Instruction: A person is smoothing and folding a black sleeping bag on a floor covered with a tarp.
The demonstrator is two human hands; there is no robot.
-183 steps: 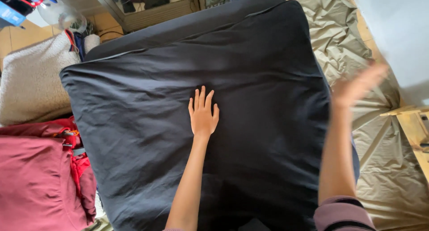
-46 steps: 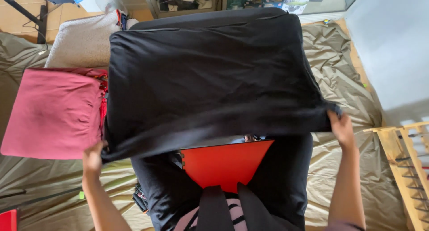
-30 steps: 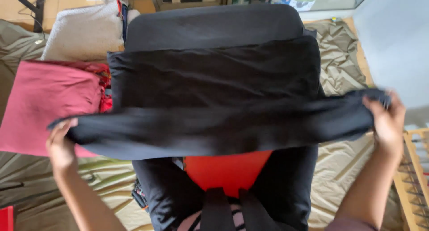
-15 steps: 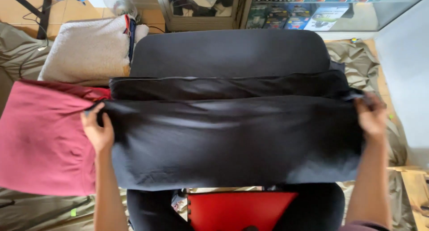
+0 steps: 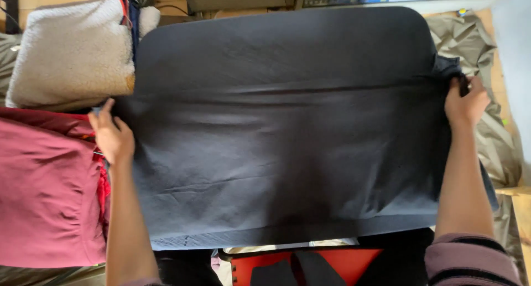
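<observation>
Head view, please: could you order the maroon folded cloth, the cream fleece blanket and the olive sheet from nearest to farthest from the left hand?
From the left hand, at the black cloth's left edge:
1. Maroon folded cloth, right beside it on the left.
2. Cream fleece blanket, just beyond it, upper left.
3. Olive sheet, far right.

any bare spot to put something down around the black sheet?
Bare: olive cloth right of the black sheet, past the right hand. Crowded: left hand side, with cream blanket and maroon fabric stacked against the sheet.
</observation>
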